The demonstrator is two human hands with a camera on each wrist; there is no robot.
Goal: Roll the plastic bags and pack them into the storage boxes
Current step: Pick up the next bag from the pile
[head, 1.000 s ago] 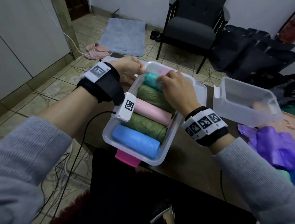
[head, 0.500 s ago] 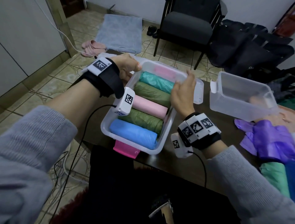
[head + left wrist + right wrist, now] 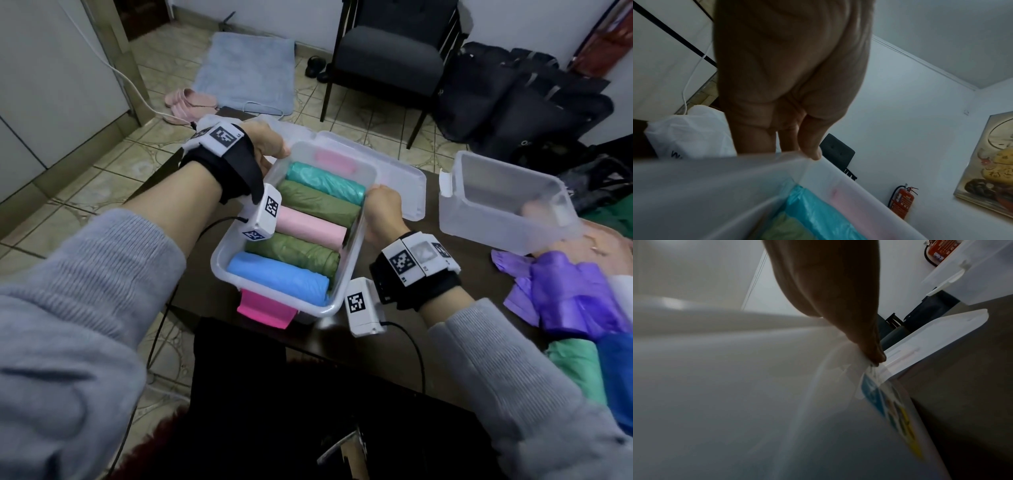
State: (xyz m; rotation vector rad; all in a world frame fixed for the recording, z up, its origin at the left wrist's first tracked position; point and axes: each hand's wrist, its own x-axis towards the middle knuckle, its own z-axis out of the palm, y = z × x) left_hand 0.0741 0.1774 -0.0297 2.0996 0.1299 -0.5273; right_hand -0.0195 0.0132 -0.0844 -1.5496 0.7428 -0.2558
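Head view: full storage box (image 3: 337, 301) at 12 o'clock on the surface (image 3: 455, 308) — left hand (image 3: 265, 145) grips its far-left corner, right hand (image 3: 383, 214) its right rim. Left wrist: thumb curled over rim, teal roll (image 3: 818, 209) inside. Right wrist: fingers (image 3: 871, 352) clamp the wall — packing looks done; next, lid (image 3: 407, 181) on.

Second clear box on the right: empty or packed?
Empty: the second box shows no rolled bags through its clear walls; loose purple bags lie beside it.

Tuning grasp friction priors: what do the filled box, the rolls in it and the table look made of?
Filled box: translucent frosted plastic, likely rigid; rolls show through its wall.
Rolls, e.g. the blue roll: thin plastic film, slightly glossy and wrinkled.
Table: dark brown, smooth matte top; wood or laminate, cannot tell.
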